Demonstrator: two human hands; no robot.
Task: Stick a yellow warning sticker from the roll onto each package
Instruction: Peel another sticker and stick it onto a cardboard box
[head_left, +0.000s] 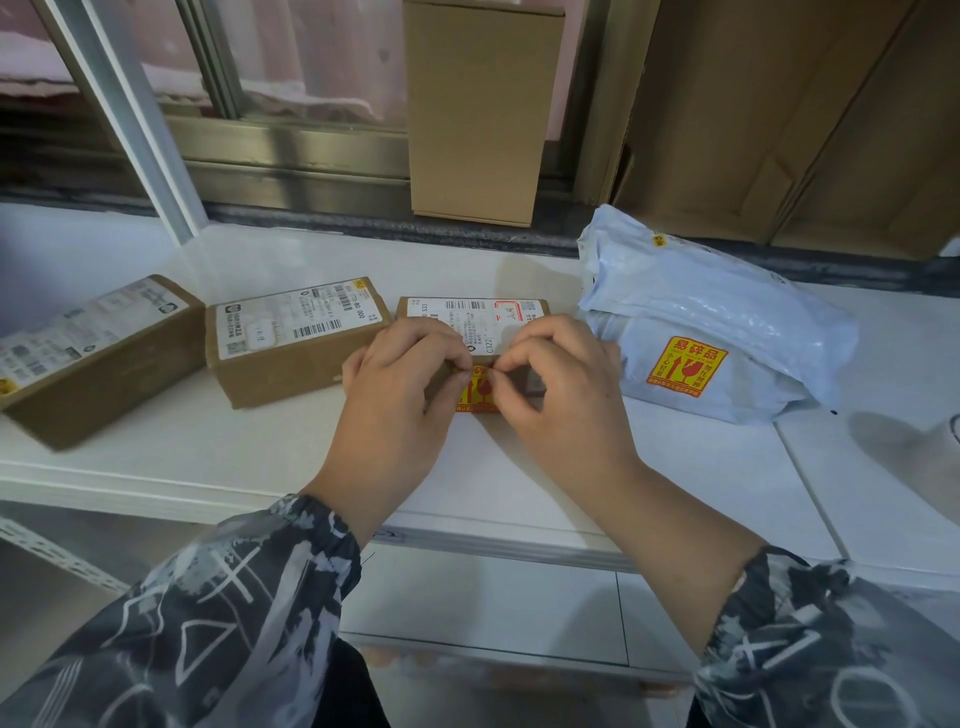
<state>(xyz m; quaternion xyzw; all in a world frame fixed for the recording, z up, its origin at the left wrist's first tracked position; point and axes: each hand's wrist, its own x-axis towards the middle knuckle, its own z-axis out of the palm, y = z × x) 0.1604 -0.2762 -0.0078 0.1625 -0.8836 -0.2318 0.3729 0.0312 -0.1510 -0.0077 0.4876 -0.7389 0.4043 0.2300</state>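
Hands first: my left hand and right hand both have fingertips pinched on a yellow warning sticker at the front face of the middle cardboard box on the white shelf. Two more boxes sit left, no such sticker showing. The grey poly bag on the right already has its sticker.

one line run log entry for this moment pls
left hand + right hand: pressing yellow sticker onto middle box | grey bag: stickered
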